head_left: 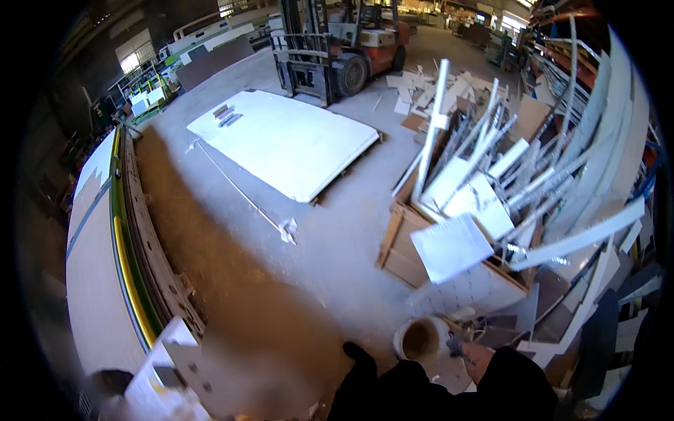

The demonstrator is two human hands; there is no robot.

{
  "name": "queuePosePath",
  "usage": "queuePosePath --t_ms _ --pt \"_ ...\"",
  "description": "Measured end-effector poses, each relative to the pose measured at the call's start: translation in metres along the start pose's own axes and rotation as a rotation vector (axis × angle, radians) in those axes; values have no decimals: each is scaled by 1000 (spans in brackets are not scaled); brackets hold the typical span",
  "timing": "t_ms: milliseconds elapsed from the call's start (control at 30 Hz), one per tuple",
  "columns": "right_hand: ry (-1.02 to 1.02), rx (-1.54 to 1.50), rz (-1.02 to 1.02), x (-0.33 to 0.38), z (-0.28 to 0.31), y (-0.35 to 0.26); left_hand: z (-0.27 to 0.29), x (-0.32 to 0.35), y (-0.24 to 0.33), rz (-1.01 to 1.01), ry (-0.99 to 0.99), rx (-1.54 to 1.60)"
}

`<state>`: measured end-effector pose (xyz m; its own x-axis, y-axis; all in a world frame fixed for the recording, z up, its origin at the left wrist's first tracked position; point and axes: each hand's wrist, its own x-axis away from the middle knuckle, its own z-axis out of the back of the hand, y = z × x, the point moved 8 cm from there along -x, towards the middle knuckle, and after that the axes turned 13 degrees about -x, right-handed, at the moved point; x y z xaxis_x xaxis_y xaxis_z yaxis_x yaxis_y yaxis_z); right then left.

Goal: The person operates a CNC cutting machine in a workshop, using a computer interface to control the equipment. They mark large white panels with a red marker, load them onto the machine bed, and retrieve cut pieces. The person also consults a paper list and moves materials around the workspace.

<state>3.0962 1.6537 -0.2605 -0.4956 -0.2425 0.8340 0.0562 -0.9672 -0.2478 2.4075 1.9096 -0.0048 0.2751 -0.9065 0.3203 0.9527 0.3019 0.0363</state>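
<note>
Low in the view, right of centre, my right hand [458, 346] reaches down beside a pale round bucket [400, 342]. Something grey covers its fingers, perhaps a glove, and the wrist is bare below a dark sleeve. The fingers lie close to the bucket's right rim; whether they touch or grip it I cannot make out. Brown shows inside the bucket. My left hand cannot be made out; a large brown blur [270, 351] covers much of the lower left. My dark shoe [359, 353] stands left of the bucket.
A wooden crate [401, 235] full of white strips and offcuts stands ahead, with a paper sheet [453, 247] on it. Large white panels [295, 144] lie before an orange forklift [375, 42]. Long boards [95, 281] line the left; more scrap leans at right.
</note>
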Motion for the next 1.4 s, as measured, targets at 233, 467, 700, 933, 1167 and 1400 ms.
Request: queuePosePath --t_ms 233,467,700,933,1167,1400 --pt "114 -67 88 -4 -1 -212 51 -178 76 18 -131 -46" --pt "106 6 30 -64 -52 -391 77 -309 82 209 -279 -59" --pt "81 199 135 -160 -28 -727 129 -381 109 604 -423 81" --pt "120 298 542 -225 -136 -1241 168 -580 132 827 -529 174" --pt "153 207 486 -236 -275 -1469 244 -853 78 877 -489 182" --pt "47 56 310 -185 -373 -1570 390 -1243 48 498 -231 41"
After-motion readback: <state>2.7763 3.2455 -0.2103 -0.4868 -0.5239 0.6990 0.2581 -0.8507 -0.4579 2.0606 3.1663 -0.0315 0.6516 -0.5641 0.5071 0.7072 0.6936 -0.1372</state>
